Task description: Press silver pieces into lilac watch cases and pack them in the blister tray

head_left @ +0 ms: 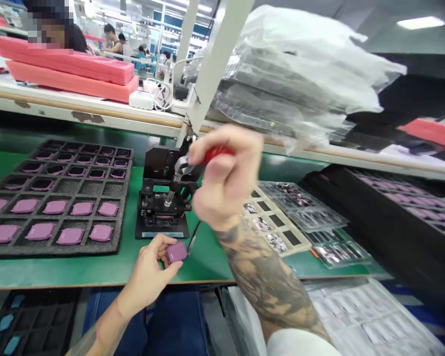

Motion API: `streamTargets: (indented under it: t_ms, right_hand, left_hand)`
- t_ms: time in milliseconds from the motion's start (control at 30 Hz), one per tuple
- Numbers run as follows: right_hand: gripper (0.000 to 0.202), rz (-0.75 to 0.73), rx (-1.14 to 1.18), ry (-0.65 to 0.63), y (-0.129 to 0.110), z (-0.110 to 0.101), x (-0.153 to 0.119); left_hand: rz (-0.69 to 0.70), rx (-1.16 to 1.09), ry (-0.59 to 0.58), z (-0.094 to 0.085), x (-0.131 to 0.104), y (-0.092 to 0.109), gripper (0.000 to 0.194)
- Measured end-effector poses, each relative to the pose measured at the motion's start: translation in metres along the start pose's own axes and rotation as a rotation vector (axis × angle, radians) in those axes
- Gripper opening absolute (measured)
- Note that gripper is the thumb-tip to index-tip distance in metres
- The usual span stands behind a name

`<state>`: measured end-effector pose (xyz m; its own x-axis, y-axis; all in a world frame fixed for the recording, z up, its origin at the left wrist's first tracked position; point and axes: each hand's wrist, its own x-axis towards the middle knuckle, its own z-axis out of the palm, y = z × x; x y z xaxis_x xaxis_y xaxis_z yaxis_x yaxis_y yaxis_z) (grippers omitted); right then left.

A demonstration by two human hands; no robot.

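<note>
My left hand (pixel 154 262) pinches a small purple watch-case-like part (pixel 177 252) between thumb and fingers, just above the green bench near its front edge. My right hand (pixel 226 173), slightly blurred, is wrapped round the red handle (pixel 217 154) of a toggle clamp. That clamp belongs to a black press fixture (pixel 166 198), whose metal plunger (pixel 169 198) points down at its lower plate. A bit of purple shows inside the fixture, mostly hidden. Beside the held part is a slim, dark, tweezer-like tool (pixel 193 240); whether it lies on the bench I cannot tell.
A black foam tray (pixel 123 207) on the left holds purple parts and dark-faced ones. To the right are a cream tray (pixel 300 242) of small pieces, clear trays (pixel 319 217) and a tilted black tray (pixel 337 198). A white post (pixel 211 69) rises behind the fixture. Other people sit farther back.
</note>
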<state>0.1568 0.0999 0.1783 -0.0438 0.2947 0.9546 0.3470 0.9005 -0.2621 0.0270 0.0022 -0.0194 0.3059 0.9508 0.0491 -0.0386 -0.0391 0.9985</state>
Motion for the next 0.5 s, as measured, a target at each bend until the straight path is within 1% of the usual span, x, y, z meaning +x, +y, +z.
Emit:
streamTargets:
  t_ms: [33, 67, 100, 133, 167, 233, 267, 300, 367, 433, 500]
  right_hand:
    - [0.030, 0.088, -0.005, 0.016, -0.012, -0.003, 0.008]
    - [0.029, 0.146, -0.034, 0.018, -0.024, -0.007, 0.013]
    - [0.034, 0.171, -0.079, 0.025, -0.033, -0.012, 0.012]
    - [0.037, 0.166, -0.131, 0.056, -0.041, -0.017, 0.005]
    - [0.036, 0.166, -0.186, 0.082, -0.046, -0.022, -0.008]
    - [0.026, 0.213, -0.229, 0.106, -0.047, -0.031, -0.053]
    - [0.024, 0.312, -0.234, -0.046, -0.044, -0.035, -0.080]
    - [0.024, 0.378, -0.233, -0.220, -0.038, -0.037, -0.107]
    - [0.035, 0.419, -0.277, -0.429, -0.024, -0.038, -0.152]
    - [0.049, 0.423, -0.319, -0.581, -0.007, -0.030, -0.177]
    - [0.057, 0.427, -0.348, -0.706, 0.010, -0.017, -0.182]
  left_hand:
    - [0.042, 0.069, -0.019, 0.001, -0.002, 0.003, 0.028]
    - [0.102, 0.134, -0.032, 0.001, -0.005, 0.005, 0.027]
    - [0.178, 0.188, -0.036, 0.001, -0.009, 0.008, 0.028]
    - [0.265, 0.227, -0.026, 0.000, -0.015, 0.010, 0.030]
    - [0.349, 0.251, 0.000, -0.003, -0.021, 0.011, 0.033]
    - [0.467, 0.284, 0.080, -0.011, -0.036, 0.011, 0.040]
    - [0.494, 0.309, 0.128, -0.016, -0.043, 0.009, 0.044]
    - [0.502, 0.343, 0.180, -0.022, -0.050, 0.008, 0.047]
    - [0.501, 0.414, 0.264, -0.036, -0.059, 0.004, 0.051]
    - [0.512, 0.472, 0.299, -0.047, -0.059, 0.003, 0.050]
    - [0.546, 0.525, 0.303, -0.053, -0.053, 0.006, 0.051]
